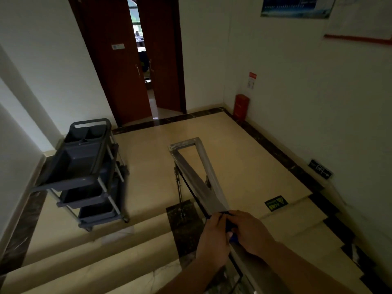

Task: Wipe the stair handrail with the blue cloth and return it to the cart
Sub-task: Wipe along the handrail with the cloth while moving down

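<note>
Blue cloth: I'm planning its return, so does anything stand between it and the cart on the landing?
Nothing visible does. The left hand and right hand hold the blue cloth on the handrail; the steps and landing floor toward the grey cart look bare.

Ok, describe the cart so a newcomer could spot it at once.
Find the dark red double door at the far end of the landing. Left of it and nearer, by the left wall, stands the cart. It is the only grey wheeled thing, with three stacked trays, unlike the small red box in the right corner.
</note>
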